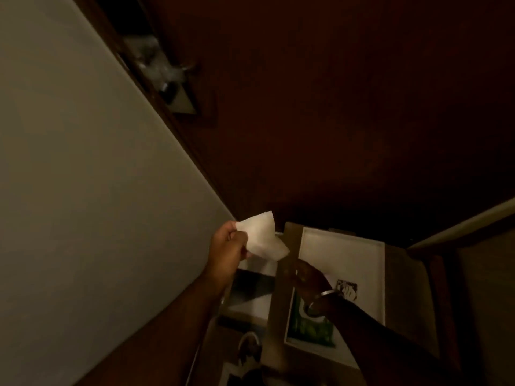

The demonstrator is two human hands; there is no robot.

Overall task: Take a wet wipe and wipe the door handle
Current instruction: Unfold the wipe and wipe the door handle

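Wipe point(262, 236) between both hands, above the wipes pack point(310, 324); door handle point(178, 69) far up-left.

Soft matt wipe point(263, 236), dark wooden door point(334, 121)

Above the wet wipe point(263, 237), the door handle point(167, 69) is a dim blur. The right hand point(305, 277) below it sits in shadow, its grip unreadable.

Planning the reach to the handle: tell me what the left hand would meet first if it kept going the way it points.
Probably the dark door. The left hand, pinching the wet wipe, points up the frame; the door handle sits further up and to the left. Depth is unclear.
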